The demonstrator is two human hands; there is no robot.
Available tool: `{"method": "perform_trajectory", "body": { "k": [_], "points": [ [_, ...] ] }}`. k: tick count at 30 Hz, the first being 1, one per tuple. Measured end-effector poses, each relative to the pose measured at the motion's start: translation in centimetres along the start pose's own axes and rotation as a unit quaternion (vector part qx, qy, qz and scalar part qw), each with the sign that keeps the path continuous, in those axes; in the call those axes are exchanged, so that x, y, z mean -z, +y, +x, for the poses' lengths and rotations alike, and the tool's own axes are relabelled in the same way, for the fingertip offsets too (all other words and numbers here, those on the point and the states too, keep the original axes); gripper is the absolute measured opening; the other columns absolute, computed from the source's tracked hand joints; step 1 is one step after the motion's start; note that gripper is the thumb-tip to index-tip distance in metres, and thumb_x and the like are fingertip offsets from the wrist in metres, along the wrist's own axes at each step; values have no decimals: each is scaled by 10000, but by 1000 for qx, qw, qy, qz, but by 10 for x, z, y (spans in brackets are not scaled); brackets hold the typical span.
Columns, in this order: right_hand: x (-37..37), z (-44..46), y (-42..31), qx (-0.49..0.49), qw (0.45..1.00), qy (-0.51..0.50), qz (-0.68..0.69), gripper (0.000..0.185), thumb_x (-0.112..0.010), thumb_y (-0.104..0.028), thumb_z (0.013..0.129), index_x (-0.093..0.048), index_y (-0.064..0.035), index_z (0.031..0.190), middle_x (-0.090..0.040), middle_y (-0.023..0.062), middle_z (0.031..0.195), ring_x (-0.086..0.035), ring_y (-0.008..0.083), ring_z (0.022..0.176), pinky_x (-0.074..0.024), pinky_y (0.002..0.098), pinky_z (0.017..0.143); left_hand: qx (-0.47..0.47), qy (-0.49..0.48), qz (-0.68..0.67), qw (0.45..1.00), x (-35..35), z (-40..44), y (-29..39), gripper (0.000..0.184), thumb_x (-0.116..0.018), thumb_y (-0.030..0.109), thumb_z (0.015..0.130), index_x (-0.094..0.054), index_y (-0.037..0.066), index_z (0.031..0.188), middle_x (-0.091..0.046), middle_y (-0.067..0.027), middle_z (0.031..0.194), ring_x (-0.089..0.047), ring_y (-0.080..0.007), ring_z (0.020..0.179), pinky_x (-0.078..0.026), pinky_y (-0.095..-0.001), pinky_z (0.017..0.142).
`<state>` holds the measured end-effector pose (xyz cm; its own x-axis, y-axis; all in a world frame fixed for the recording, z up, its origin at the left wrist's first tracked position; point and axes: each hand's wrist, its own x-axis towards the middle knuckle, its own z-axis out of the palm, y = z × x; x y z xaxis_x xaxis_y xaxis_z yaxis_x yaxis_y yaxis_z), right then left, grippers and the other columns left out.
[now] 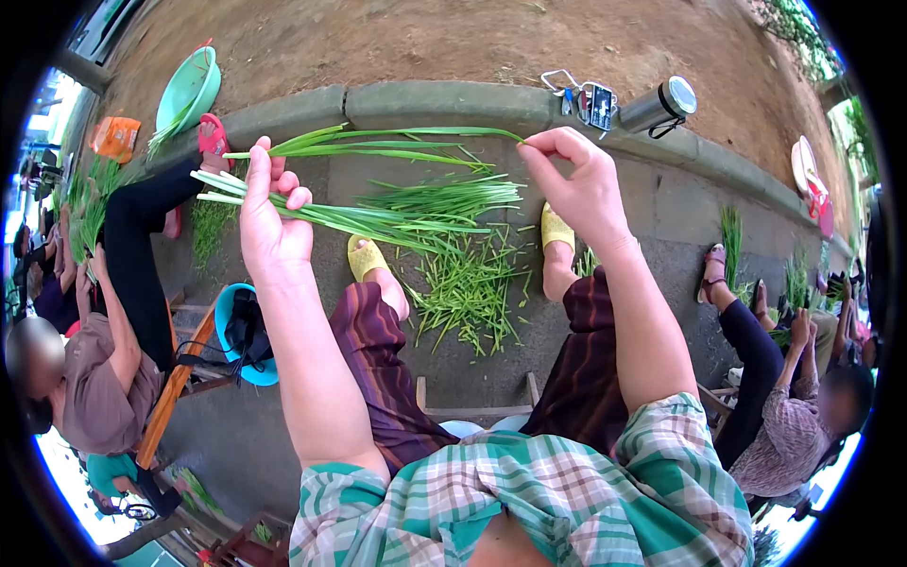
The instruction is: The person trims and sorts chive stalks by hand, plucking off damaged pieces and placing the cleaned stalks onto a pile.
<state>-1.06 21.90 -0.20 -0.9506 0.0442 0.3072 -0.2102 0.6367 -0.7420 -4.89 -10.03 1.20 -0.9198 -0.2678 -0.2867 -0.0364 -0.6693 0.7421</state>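
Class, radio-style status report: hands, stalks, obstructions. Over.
Left hand gripping green stalks. Right hand pinching one by its end. Loose green pile between feet; nothing seen blocking hands.

Green stalks (378, 219), 2 yellow slippers (556, 229), green-white plaid shirt (539, 487), dark striped trousers (383, 373).

Below, between the left hand (272, 222) and right hand (574, 180), grey pavement (477, 380) carries long green stalks (453, 197) and scattered short pieces (468, 295).

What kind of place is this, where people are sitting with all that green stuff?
Somewhere outdoors, perhaps the edge of a park or yard, though I can't tell exactly. Bare brown earth lies beyond a long kerb, and loose green stems are scattered on the grey paving.
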Motion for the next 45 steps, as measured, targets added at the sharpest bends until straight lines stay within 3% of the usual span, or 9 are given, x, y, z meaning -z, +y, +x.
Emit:
{"method": "perform_trajectory", "body": {
  "k": [2, 13, 18, 20, 25, 33, 41, 43, 45],
  "points": [
    [1, 0, -2, -219, 957, -65, 177, 112, -672, -156, 879, -697, -49, 899, -694, 32, 834, -672, 145, 811, -503, 265, 707, -6, 4, 2, 1000, 0, 0, 0, 290, -712, 241, 890, -639, 87, 1126, -592, 16, 840, -465, -48, 616, -342, -197, 462],
    [1, 4, 33, -351, 754, 20, 554, 123, -627, -199, 894, -658, -83, 919, -673, 22, 902, -622, 136, 875, -491, 341, 828, -45, 62, 31, 997, -1, 4, -3, 228, -644, 227, 939, -624, 113, 1136, -600, 8, 876, -475, -56, 637, -363, -197, 477],
    [13, 5, 37, -327, 870, 47, 366, 253, -599, -273, 951, -686, -65, 1067, -704, 33, 994, -648, 144, 937, -502, 333, 851, -108, 82, 83, 987, 10, 10, 9, 236, -590, 218, 972, -605, 81, 1164, -667, -46, 1035, -528, -83, 702, -413, -214, 525],
    [0, -6, 39, -242, 950, -147, 130, 349, -574, -327, 969, -695, -30, 1106, -711, 39, 1027, -656, 174, 954, -493, 314, 880, -98, 90, 95, 987, 2, 3, 6, 235, -580, 210, 979, -600, 62, 1160, -668, -61, 1031, -520, -92, 683, -417, -219, 530],
    [-49, -52, 34, -206, 891, -382, -132, 307, -622, -381, 866, -755, -105, 867, -700, 155, 768, -692, 289, 817, -541, 402, 788, -103, 60, 205, 971, -4, -1, 2, 274, -541, 219, 1000, -609, 39, 1194, -671, -92, 1030, -503, -67, 710, -419, -208, 552],
    [-104, -167, 100, -196, 795, -562, -114, 421, -709, -333, 777, -674, -99, 1125, -694, 123, 1070, -651, 273, 1035, -511, 378, 904, -162, -1, 339, 927, -19, -15, -12, 270, -512, 262, 1010, -682, 64, 1082, -693, -13, 931, -415, -5, 658, -329, -165, 573],
    [-145, -165, 199, -301, 871, -355, -157, 229, -622, -286, 789, -747, -113, 874, -711, 158, 891, -690, 323, 850, -553, 417, 795, -143, -112, 414, 892, -31, -35, -31, 275, -494, 258, 1017, -668, 46, 1035, -646, -25, 857, -533, -68, 698, -423, -206, 638],
    [-154, -153, 218, -330, 880, -295, -173, 220, -609, -280, 808, -748, -130, 889, -708, 166, 919, -687, 330, 880, -549, 427, 809, 40, -94, 325, 940, -42, -52, -32, 291, -465, 238, 1031, -602, -2, 1122, -624, -45, 882, -582, -96, 742, -498, -262, 737],
    [-160, -140, 231, -346, 881, -279, -161, 216, -625, -289, 812, -746, -135, 902, -708, 162, 931, -683, 336, 889, -545, 432, 821, 75, -98, 238, 963, -43, -62, -42, 289, -477, 242, 1028, -591, -13, 1103, -570, -18, 762, -501, -77, 596, -462, -232, 581]
  ]
}}
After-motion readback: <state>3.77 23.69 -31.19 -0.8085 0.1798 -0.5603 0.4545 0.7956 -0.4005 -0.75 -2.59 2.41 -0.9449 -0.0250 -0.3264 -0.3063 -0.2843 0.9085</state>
